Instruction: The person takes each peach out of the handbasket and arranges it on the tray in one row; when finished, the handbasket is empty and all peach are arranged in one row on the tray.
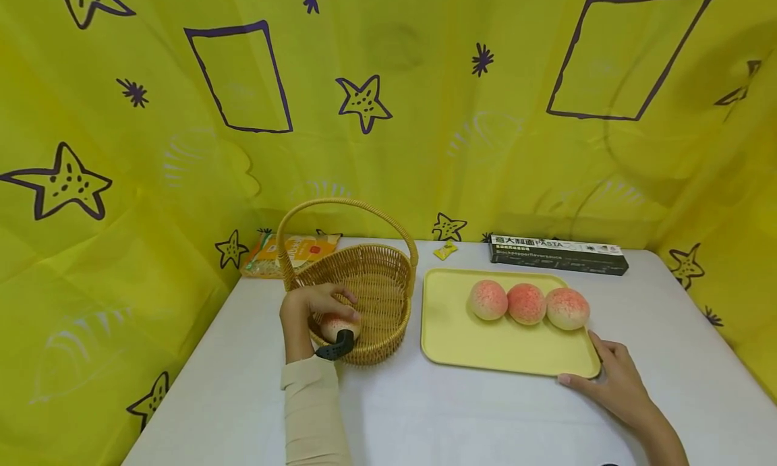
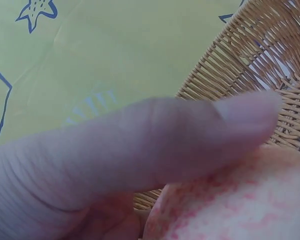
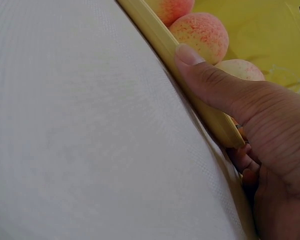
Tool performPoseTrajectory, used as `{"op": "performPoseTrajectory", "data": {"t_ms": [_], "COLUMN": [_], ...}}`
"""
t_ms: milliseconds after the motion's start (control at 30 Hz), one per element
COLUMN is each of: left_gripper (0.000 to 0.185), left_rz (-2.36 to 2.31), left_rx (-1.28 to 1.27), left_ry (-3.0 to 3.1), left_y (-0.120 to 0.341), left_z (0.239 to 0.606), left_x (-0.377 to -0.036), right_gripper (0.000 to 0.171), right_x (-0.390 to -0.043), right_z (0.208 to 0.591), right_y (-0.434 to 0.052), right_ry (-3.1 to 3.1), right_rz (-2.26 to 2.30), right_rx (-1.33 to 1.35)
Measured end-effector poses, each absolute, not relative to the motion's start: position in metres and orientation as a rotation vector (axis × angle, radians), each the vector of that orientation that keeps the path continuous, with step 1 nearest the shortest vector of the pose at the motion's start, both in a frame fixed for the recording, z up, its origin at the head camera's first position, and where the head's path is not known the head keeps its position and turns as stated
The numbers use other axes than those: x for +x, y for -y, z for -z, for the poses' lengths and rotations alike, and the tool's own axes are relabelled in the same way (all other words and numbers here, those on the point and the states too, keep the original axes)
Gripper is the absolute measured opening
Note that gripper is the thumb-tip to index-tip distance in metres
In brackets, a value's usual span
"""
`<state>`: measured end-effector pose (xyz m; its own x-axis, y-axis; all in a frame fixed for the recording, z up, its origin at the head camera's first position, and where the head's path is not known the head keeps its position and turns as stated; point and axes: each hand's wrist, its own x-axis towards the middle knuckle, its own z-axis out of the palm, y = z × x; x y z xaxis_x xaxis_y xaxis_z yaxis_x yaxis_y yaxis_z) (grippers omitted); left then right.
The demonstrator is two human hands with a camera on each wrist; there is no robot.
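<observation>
1. Your left hand [image 1: 315,311] sits over the near rim of the wicker basket [image 1: 376,297], with its fingers curled round a pink peach [image 1: 338,327]. In the left wrist view your thumb [image 2: 155,145] lies across the top of that peach [image 2: 240,200], with the basket weave [image 2: 250,65] just behind it.
2. The held peach is at the basket's near edge; from the head view it is hard to tell whether it rests on the weave or is just above it.
3. Your right hand [image 1: 613,378] is at the near right corner of the yellow tray [image 1: 479,344]. Your thumb [image 3: 210,85] presses along the tray's edge [image 3: 190,85], and the other fingers seem tucked under the corner, mostly hidden.
4. Three more peaches [image 1: 526,304] lie in a row on the far part of the tray, touching one another.
5. A dark pasta box [image 1: 558,253] lies behind the tray, and a snack packet [image 1: 291,253] behind the basket.
</observation>
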<state>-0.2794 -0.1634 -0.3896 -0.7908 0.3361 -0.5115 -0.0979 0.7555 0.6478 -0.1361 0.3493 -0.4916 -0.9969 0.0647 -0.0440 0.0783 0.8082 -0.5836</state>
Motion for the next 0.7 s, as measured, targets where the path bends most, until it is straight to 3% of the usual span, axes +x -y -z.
{"op": "performPoseTrajectory", "data": {"t_ms": [167,500,700], "left_gripper": [0.045,0.053,0.056], "left_rz": [-0.851,-0.832,-1.051], "left_rx": [0.240,0.291,0.078], "left_ry": [-2.342,-2.337,-2.198], "left_y": [0.1646,0.1649,0.1613], "left_z": [0.3915,0.3958,0.3949], "left_x": [-0.2818,-0.2840,-0.2761], "right_gripper": [0.113,0.114,0.114], "right_x": [-0.1358,-0.1368,-0.1365], "right_z": [0.4922,0.4924,0.4927], "right_y": [-0.3495,-0.3485,-0.3492], "right_ry": [-2.978,-2.959,-2.978], "right_rz": [0.960,0.967,0.961], "right_rx": [0.106,0.120,0.113]}}
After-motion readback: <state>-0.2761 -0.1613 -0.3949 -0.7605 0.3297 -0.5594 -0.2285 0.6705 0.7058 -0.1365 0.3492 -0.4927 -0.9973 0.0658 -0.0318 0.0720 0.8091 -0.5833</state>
